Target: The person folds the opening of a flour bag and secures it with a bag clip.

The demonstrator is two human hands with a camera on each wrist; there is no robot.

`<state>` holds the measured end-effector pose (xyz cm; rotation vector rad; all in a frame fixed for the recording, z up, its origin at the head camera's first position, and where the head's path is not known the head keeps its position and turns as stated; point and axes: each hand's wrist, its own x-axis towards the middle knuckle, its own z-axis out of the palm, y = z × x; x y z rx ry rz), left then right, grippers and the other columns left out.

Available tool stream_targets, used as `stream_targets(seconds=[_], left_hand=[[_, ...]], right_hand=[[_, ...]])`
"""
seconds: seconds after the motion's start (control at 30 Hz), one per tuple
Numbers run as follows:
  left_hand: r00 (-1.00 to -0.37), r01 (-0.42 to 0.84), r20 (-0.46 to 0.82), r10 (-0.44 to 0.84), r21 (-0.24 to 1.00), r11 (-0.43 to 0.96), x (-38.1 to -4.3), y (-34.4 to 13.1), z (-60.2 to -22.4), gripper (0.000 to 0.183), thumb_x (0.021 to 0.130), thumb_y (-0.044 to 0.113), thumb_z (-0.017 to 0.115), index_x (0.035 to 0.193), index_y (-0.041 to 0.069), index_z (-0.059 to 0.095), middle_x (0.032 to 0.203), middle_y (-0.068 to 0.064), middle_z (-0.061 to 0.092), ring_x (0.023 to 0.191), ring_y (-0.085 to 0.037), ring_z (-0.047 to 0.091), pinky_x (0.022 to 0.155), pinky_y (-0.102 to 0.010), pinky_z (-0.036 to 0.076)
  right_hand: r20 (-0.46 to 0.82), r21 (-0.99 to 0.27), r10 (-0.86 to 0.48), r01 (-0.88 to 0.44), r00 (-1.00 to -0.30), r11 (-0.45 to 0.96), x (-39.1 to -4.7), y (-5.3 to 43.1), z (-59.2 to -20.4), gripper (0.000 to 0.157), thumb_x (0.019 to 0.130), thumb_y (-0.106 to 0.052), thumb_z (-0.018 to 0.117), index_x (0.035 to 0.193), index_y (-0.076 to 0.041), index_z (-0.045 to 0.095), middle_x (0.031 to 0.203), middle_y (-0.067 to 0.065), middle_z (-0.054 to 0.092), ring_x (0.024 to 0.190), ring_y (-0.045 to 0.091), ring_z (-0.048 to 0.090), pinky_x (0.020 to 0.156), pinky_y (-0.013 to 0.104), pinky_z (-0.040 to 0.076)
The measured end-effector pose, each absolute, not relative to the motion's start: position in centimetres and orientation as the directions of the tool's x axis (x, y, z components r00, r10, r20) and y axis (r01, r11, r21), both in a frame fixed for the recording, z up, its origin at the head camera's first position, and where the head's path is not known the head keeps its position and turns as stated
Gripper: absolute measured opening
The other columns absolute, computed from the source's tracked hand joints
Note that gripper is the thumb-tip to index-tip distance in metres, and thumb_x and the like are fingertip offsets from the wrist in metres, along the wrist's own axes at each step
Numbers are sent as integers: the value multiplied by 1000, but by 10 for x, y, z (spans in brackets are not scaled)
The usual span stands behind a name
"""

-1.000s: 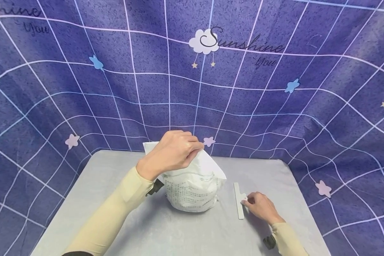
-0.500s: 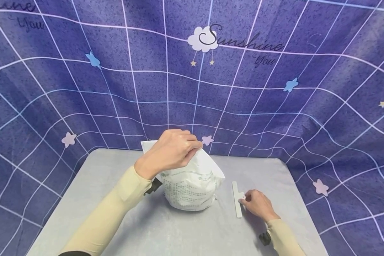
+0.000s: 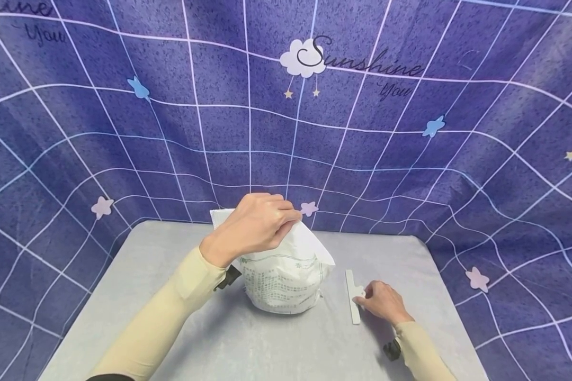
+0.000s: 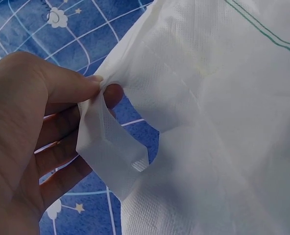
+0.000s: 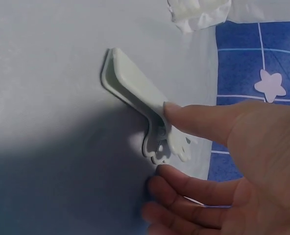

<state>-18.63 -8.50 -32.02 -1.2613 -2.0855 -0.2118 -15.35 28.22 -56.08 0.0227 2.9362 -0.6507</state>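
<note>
My left hand [image 3: 262, 225] pinches the top of a white woven plastic bag [image 3: 286, 286] and holds it up. Close up in the left wrist view, thumb and index finger [image 4: 114, 93] grip the folded edge beside the cut-out handle hole in the bag [image 4: 223, 127]. The bag's round lower part, printed with rows of text, sits on the table. To its right lies a long white bag clip [image 3: 354, 299]. My right hand [image 3: 386, 302] is at this clip [image 5: 140, 83]: the thumb touches its upper side, with loosely bent fingertips right at the handle end.
A light grey cloth covers the table [image 3: 286, 349]. Behind it and at both sides hangs a blue-purple curtain [image 3: 286, 153] with a grid, stars and clouds. Dark wrist camera mounts [image 3: 227, 278] sit under both wrists.
The right thumb has shifted slightly along the clip, toward the near end. The left hand keeps its hold on the bag, and the head view has moved a little.
</note>
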Motion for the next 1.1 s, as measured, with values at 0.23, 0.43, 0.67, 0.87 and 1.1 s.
stream_targets(seconds=[0.23,0.43,0.67,0.87,1.1], left_hand=[[-292,839,630,720,-192,509,-186,-85,-320,22,95,6,70,77,18,67,66,7,50,58,-12,46,51,-25,40],[-300,839,625,721,-188,511,-186,-84,-320,22,95,5,69,77,18,68,68,7,52,59,-12,46,52,-24,41],[-297,840,628,719,-186,510,-186,-85,-321,20,95,5,70,79,18,70,68,7,53,59,-12,47,51,-25,42],[-299,838,627,720,-190,512,-186,-85,-322,18,96,7,69,82,18,72,70,7,57,59,-12,48,51,-25,43],[-301,834,623,722,-195,515,-186,-85,-321,18,96,7,69,82,18,72,70,7,57,60,-12,49,51,-25,43]], right_hand=[[-172,-439,-14,64,-985,896,-155,281,-559,39,83,-37,88,93,-4,72,85,4,69,75,20,61,70,44,53],[-190,-447,-17,71,-982,892,-157,282,-559,40,82,-37,88,94,-3,70,84,4,68,74,20,60,70,42,52],[-225,-457,-17,90,-974,885,-158,282,-555,39,83,-36,88,94,-3,71,83,4,68,73,21,60,68,41,51],[-240,-464,-13,103,-971,880,-159,282,-556,41,83,-37,88,94,-2,70,84,5,67,74,21,60,68,40,51],[-237,-476,-11,107,-972,873,-159,283,-557,41,82,-38,89,91,-5,68,83,4,66,73,20,59,67,38,49]])
